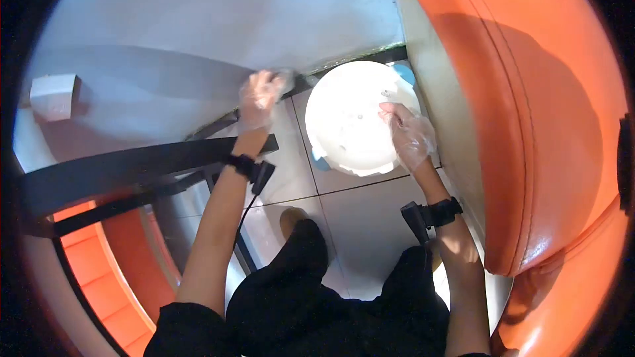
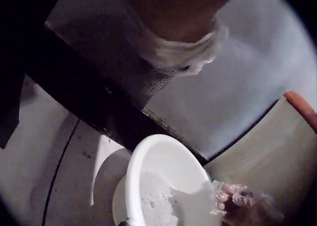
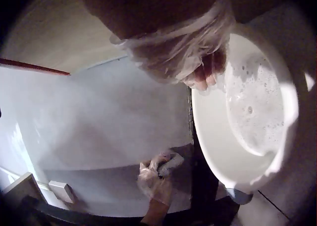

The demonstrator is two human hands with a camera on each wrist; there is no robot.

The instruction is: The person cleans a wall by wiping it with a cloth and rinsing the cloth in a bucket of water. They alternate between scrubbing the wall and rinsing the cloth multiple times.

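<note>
My left hand [image 1: 261,96], in a clear plastic glove, is raised beside the wall at the back left. It holds a grey speckled, cloth-like piece [image 2: 159,81], mostly hidden behind the glove in the left wrist view; its exact kind I cannot tell. A white basin [image 3: 210,147] with blue handles stands on the floor, with bubbly, soapy water [image 3: 255,107] inside. Over the basin's right side hovers my gloved right hand [image 1: 411,135]. Its fingers are loosely bent, with nothing visible in them, and overlap the rim in the right wrist view.
An orange padded seat [image 1: 516,125] rises close on the right. Dark frame bars [image 1: 132,170] cross the left side below my forearm. Behind is a pale wall [image 1: 218,13] with a small white box [image 1: 54,97]. Grey tiles [image 1: 370,225] cover the floor around my feet.
</note>
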